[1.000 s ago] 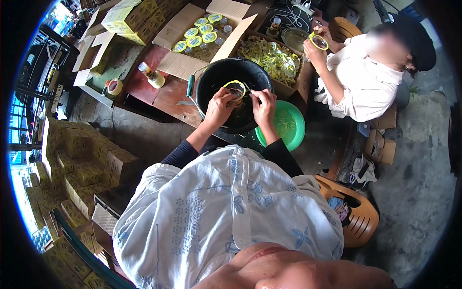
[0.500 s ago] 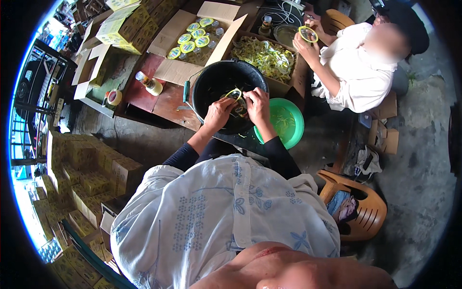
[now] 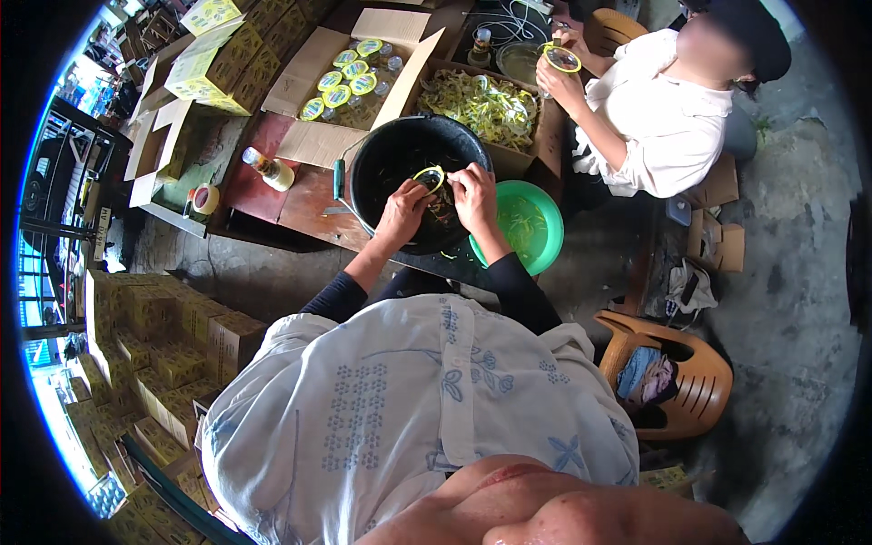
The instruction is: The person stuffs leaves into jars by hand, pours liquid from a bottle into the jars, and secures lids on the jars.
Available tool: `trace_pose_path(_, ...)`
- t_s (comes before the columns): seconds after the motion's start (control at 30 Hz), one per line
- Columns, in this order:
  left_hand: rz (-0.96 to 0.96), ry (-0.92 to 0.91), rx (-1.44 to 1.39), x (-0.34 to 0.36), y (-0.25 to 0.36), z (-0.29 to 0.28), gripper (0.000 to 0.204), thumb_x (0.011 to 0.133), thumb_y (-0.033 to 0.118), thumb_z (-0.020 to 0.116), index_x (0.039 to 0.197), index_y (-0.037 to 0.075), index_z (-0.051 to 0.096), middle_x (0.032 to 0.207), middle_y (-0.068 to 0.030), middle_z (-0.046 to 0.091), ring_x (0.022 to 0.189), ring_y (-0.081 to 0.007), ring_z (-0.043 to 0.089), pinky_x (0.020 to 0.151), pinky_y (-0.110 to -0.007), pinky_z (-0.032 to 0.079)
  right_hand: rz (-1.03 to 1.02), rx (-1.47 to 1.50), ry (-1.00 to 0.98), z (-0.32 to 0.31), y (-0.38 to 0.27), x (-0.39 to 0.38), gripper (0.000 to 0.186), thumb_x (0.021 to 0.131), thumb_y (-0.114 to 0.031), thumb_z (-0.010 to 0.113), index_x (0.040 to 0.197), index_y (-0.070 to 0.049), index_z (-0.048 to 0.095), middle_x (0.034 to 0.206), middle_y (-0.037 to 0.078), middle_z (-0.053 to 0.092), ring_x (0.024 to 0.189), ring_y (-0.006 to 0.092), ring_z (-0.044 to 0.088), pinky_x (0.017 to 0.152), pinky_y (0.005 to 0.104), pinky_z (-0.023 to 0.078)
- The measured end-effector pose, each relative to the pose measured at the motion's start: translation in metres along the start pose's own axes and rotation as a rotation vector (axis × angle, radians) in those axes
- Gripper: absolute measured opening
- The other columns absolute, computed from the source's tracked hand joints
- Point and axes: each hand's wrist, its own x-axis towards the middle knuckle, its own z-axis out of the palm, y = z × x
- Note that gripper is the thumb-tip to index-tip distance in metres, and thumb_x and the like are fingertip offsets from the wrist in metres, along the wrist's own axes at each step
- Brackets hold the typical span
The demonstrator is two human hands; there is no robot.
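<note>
My left hand (image 3: 402,211) and right hand (image 3: 472,193) have sunk over the round black plastic bucket (image 3: 392,156) — fingers pinching a yellow-rimmed lid (image 3: 430,174), now lower.

We cannot make out what lies in the black bucket (image 3: 386,163) — its inside is dark, and our left hand (image 3: 402,211) and right hand (image 3: 474,193) cover part of it. The small yellow-rimmed piece (image 3: 430,173) at our fingertips is too small to tell apart. The carton of yellow-lidded jars (image 3: 350,80) shows no detail. The co-worker's face is blurred — the stacked boxes (image 3: 136,318) bend and smear toward the rim.
</note>
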Motion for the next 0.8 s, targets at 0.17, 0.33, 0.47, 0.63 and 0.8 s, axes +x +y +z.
trace_pose_path(0.17, 0.045, -0.029, -0.042, -0.0011, -0.0045, 0.0015, 0.009, 0.085, -0.001, 0.068, 0.093, -0.002, 0.064, 0.093, -0.0153, 0.061, 0.085, -0.0360, 0.065, 0.073, -0.041, 0.052, 0.005, -0.031, 0.003, 0.0019, 0.0030, -0.0016, 0.013, 0.079, -0.001, 0.070, 0.087, -0.010, 0.065, 0.081, 0.005, 0.059, 0.081, 0.0257, 0.061, 0.078, 0.0400, 0.043)
trace_pose_path(0.33, 0.050, -0.081, -0.070, 0.0001, -0.0054, -0.0008, 0.011, 0.083, -0.001, 0.068, 0.094, -0.001, 0.065, 0.098, -0.0152, 0.063, 0.089, -0.0369, 0.065, 0.076, -0.042, 0.053, 0.039, -0.051, -0.002, 0.0057, 0.0070, -0.0021, 0.013, 0.077, -0.001, 0.070, 0.087, -0.009, 0.065, 0.081, 0.006, 0.059, 0.082, 0.0278, 0.061, 0.078, 0.0415, 0.043)
trace_pose_path(0.47, 0.186, -0.152, -0.011, -0.0043, 0.0017, 0.0014, 0.012, 0.083, -0.001, 0.067, 0.094, 0.000, 0.065, 0.104, -0.0147, 0.063, 0.093, -0.0374, 0.064, 0.078, -0.043, 0.054, 0.035, -0.098, -0.005, 0.0071, 0.0085, -0.0016, 0.012, 0.078, -0.003, 0.071, 0.083, -0.009, 0.062, 0.079, 0.006, 0.057, 0.080, 0.0288, 0.060, 0.076, 0.0421, 0.043)
trace_pose_path(0.63, 0.053, -0.064, -0.085, 0.0007, -0.0010, 0.0009, 0.017, 0.080, -0.008, 0.066, 0.095, -0.002, 0.064, 0.104, -0.0141, 0.062, 0.094, -0.0351, 0.065, 0.081, -0.040, 0.055, 0.080, -0.050, 0.056, 0.0056, 0.0049, -0.0005, 0.013, 0.080, -0.004, 0.072, 0.084, -0.010, 0.062, 0.079, 0.005, 0.057, 0.078, 0.0291, 0.059, 0.073, 0.0427, 0.041)
trace_pose_path(0.8, -0.011, 0.016, -0.026, -0.0038, -0.0022, 0.0015, 0.016, 0.080, -0.005, 0.069, 0.094, 0.001, 0.067, 0.111, -0.0145, 0.058, 0.095, -0.0355, 0.065, 0.082, -0.041, 0.056, 0.120, -0.012, 0.082, 0.0039, 0.0046, -0.0007, 0.013, 0.082, -0.006, 0.073, 0.088, -0.011, 0.063, 0.081, 0.005, 0.058, 0.079, 0.0287, 0.059, 0.073, 0.0426, 0.041)
